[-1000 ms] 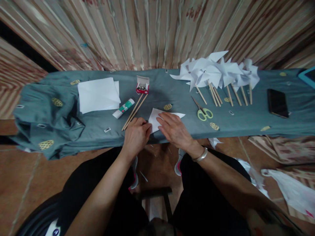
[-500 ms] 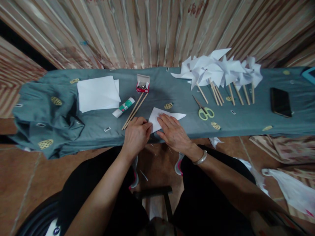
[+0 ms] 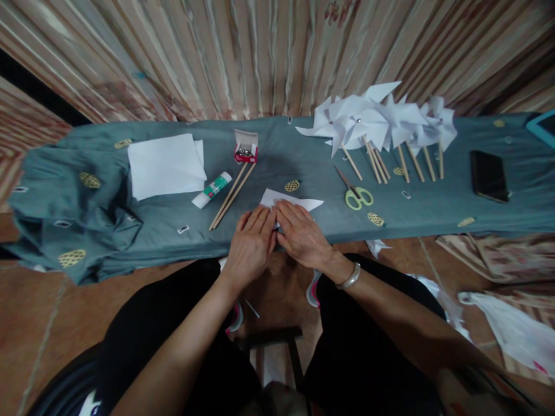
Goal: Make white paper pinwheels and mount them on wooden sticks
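A folded sheet of white paper (image 3: 309, 203) lies near the front edge of the cloth-covered table (image 3: 243, 240), its pointed end toward the right. Flat across its left part rests my left hand (image 3: 252, 242), fingers stretched out. My right hand (image 3: 301, 231) presses on the middle of the paper, fingers extended, its fingertips close to those of the left. Both hands cover much of the sheet. Two wooden sticks (image 3: 232, 198) lie just left of my left hand, beside a glue stick (image 3: 212, 189). Green-handled scissors (image 3: 356, 195) are to the right of the paper.
Paper pinwheels (image 3: 359, 124) on sticks lie at the back right. A red box (image 3: 245, 151) of metal pins stands open behind the sticks. White sheets (image 3: 167, 164) are stacked at left. A phone (image 3: 489, 176) lies at right. Paper scraps (image 3: 377, 247) are on the floor.
My left hand has gone from curled at the paper's left edge to flat on top of it, fingers extended. My right hand stays on the paper. The view has shifted slightly.
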`<state>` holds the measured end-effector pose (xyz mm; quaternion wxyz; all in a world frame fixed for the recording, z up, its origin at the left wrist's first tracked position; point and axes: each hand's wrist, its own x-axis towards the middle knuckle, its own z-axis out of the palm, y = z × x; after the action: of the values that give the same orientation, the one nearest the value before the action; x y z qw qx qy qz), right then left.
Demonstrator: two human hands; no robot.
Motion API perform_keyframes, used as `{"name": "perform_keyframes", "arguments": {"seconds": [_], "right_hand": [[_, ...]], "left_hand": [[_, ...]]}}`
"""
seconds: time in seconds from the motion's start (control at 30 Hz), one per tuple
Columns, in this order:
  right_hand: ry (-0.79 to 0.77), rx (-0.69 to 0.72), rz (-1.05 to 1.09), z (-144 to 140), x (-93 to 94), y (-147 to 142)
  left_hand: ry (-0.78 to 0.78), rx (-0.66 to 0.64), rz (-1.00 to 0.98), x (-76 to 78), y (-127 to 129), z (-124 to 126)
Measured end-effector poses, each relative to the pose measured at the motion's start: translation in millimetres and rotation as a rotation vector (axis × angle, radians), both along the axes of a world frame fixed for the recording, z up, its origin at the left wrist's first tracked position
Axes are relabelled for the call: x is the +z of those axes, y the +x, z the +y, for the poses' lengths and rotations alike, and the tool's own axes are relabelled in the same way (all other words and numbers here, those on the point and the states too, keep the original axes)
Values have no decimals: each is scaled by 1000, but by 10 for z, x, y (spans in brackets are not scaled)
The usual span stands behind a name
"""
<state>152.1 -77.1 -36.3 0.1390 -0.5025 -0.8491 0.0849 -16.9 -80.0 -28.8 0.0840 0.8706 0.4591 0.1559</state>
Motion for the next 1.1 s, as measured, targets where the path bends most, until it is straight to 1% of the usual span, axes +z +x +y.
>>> {"name": "perform_keyframes", "arguments": {"seconds": [0.23, 0.43, 0.6, 0.67, 0.73, 0.77, 0.87, 0.93, 1.03, 1.1], "right_hand": [[-29, 14, -13, -47, -13, 0], [-31, 24, -43, -58, -31, -15], [5, 27, -59, -235, -41, -42], [23, 49, -71, -315, -53, 3], [48, 55, -82, -352, -74, 107], [57, 41, -88, -350, -87, 177], [76, -111, -119, -296, -119, 399], [71, -163, -156, -259, -124, 490], [94, -201, -165, -260, -113, 468], [118, -178, -148, -295, -109, 379]], "left_hand": [[6, -24, 77, -75, 7, -103], [19, -51, 114, -142, -3, -129], [37, -64, 135, -182, -22, -119], [45, -63, 145, -191, -24, -116], [52, -62, 149, -199, -26, -116], [56, -63, 150, -202, -29, -116], [76, -71, 151, -206, -52, -121], [85, -79, 149, -205, -69, -126], [99, -77, 151, -202, -73, -130], [110, -73, 159, -200, -59, -127]]}}
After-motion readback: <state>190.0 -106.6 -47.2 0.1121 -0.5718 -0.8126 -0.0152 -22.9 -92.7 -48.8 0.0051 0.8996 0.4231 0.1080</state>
